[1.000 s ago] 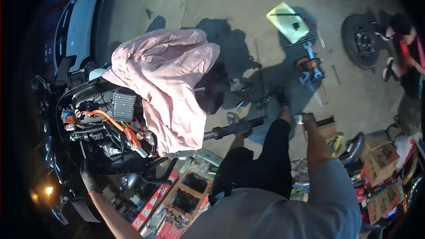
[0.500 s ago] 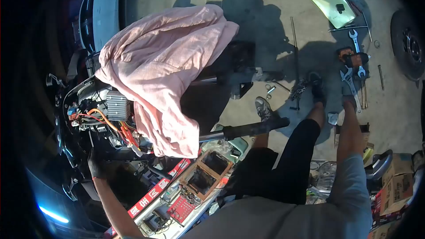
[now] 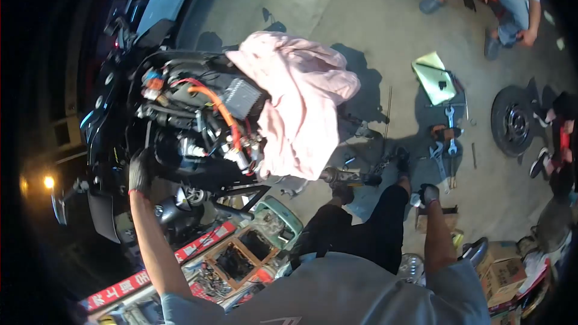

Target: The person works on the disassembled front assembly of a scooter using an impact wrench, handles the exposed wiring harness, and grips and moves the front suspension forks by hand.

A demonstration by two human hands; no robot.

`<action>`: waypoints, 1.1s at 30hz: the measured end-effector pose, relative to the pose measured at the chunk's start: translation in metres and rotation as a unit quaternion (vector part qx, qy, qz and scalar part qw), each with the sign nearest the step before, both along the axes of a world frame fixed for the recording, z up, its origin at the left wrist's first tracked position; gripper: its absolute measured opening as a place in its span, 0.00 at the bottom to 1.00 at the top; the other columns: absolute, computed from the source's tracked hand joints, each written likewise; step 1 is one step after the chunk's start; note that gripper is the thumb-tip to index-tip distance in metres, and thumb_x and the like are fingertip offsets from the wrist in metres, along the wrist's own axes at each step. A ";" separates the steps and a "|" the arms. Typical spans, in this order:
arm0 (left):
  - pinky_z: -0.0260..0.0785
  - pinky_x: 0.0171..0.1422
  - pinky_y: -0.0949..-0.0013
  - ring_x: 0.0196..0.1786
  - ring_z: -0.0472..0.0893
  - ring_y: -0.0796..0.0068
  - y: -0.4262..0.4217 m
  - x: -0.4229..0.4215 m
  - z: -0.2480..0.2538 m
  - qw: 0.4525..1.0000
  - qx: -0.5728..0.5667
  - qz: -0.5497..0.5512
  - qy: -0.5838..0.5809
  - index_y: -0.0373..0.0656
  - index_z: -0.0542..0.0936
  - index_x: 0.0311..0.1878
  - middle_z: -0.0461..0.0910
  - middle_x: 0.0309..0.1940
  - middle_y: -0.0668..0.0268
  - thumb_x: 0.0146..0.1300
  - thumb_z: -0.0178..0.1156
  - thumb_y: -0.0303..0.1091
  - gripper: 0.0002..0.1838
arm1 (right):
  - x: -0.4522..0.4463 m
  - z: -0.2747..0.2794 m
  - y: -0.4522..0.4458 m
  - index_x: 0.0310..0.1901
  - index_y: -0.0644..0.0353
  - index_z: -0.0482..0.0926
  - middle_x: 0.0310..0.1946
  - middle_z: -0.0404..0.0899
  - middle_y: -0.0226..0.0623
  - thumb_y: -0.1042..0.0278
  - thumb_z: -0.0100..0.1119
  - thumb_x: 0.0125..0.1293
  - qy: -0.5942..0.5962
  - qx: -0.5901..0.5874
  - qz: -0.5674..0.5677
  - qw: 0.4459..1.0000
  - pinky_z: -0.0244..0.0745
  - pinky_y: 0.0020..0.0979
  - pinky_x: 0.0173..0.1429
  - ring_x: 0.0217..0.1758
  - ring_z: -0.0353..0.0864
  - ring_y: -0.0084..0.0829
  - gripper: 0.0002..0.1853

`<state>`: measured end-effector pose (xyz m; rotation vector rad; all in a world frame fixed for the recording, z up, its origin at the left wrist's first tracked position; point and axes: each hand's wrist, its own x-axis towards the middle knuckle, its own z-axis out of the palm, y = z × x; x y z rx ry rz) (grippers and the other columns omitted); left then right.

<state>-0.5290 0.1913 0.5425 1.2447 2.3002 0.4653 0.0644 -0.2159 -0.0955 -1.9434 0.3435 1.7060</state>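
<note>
My left hand [image 3: 141, 171], in a dark glove, is at the edge of an opened motorcycle body [image 3: 174, 60]. Its fingers look closed round the lower end of a thin metal rod [image 3: 148, 134] that points into the bay. Thick orange cables [image 3: 220, 108] and a finned silver box [image 3: 241, 99] lie further in. A pink cloth [image 3: 307, 108] drapes over the bike's side nearest the open floor. Beside my knee hangs my gloved right hand [image 3: 428, 194], fingers curled; whatever they may hold is hidden. A dark tube [image 3: 349, 177] projects from beneath the cloth.
On the floor lie wrenches [image 3: 440, 165], a cordless tool [image 3: 444, 132], a yellow-green tray [image 3: 431, 75] and a wheel [image 3: 512, 121]. A seated person [image 3: 512, 0] is at top right, another person [image 3: 563, 144] at the right edge. Cardboard boxes [image 3: 503, 274] stand lower right.
The view has shifted, showing more of the bay and two people. My right hand has come up from near the wrenches to my knee. My left hand stays by the rod.
</note>
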 end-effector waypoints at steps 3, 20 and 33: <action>0.52 0.17 0.77 0.14 0.64 0.85 -0.005 0.010 -0.002 0.994 0.024 -0.001 -0.111 0.46 0.79 0.35 0.68 0.18 0.77 0.65 0.57 0.37 0.07 | -0.025 0.071 0.043 0.41 0.52 0.83 0.17 0.75 0.33 0.63 0.55 0.62 -0.069 0.071 0.038 0.994 0.56 0.29 0.15 0.11 0.65 0.25 0.09; 0.61 0.26 0.75 0.20 0.69 0.83 -0.003 -0.017 -0.003 0.950 0.016 -0.156 -0.272 0.34 0.78 0.31 0.75 0.21 0.70 0.61 0.60 0.41 0.16 | -0.252 0.452 0.234 0.45 0.68 0.80 0.23 0.74 0.30 0.66 0.53 0.68 -0.061 0.412 0.209 0.885 0.62 0.22 0.28 0.23 0.68 0.20 0.14; 0.67 0.44 0.63 0.35 0.77 0.66 0.013 -0.037 -0.042 0.950 0.118 -0.290 0.002 0.29 0.79 0.42 0.79 0.28 0.55 0.64 0.52 0.42 0.21 | -0.273 0.429 0.234 0.40 0.64 0.81 0.26 0.79 0.32 0.61 0.51 0.67 -0.260 0.352 0.241 0.866 0.67 0.25 0.30 0.27 0.74 0.21 0.15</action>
